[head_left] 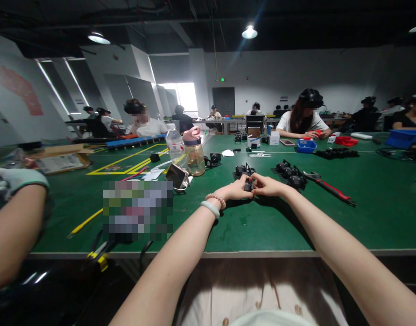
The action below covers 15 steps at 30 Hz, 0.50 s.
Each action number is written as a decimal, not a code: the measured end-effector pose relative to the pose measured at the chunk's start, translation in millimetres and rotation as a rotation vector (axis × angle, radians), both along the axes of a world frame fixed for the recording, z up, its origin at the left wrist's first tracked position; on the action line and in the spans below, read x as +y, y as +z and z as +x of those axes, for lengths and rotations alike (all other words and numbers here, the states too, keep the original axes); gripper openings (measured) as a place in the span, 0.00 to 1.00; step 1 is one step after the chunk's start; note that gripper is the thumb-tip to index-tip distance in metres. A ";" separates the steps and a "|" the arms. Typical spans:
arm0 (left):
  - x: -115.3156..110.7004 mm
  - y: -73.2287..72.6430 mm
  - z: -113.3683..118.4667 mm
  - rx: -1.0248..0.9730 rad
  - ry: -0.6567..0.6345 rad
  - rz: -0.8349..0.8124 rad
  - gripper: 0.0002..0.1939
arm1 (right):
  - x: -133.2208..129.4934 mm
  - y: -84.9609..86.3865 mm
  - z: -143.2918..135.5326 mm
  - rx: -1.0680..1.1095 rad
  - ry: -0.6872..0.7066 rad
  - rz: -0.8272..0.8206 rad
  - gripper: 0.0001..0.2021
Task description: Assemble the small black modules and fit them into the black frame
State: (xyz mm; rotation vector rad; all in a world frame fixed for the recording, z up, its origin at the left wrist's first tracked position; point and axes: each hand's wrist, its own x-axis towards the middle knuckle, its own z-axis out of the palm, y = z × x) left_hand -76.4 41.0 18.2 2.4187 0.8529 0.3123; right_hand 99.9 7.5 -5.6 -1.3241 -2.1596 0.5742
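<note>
My left hand [238, 190] and my right hand [266, 185] meet over the green table [262, 226]. Between their fingertips is a small black part [249, 185], mostly covered by the fingers; its exact kind does not show. Both hands are closed on it. Just behind them sits a cluster of black parts [241, 170] with rounded shapes. To the right of my right hand lies another group of black rounded parts [291, 174]. A bead bracelet and a pale bangle [210, 209] circle my left wrist.
Red-handled pliers [333, 190] lie at the right. A tumbler [194, 156], a plastic bottle [176, 142] and a propped device [176, 177] stand left of my hands. A co-worker's gloved hand [19, 179] reaches in at far left. A blue bin [306, 146] stands farther back.
</note>
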 end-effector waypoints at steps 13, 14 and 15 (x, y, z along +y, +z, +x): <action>-1.8 0.9 0.8 0.013 -0.001 0.007 0.30 | 0.8 -0.8 2.5 -0.012 -0.016 -0.008 0.16; -1.6 0.6 0.8 0.012 -0.002 0.010 0.30 | 0.8 -0.9 2.8 -0.011 -0.018 -0.014 0.16; -1.2 0.2 0.8 0.012 -0.003 0.013 0.30 | 0.8 -0.8 3.0 -0.010 -0.020 -0.021 0.17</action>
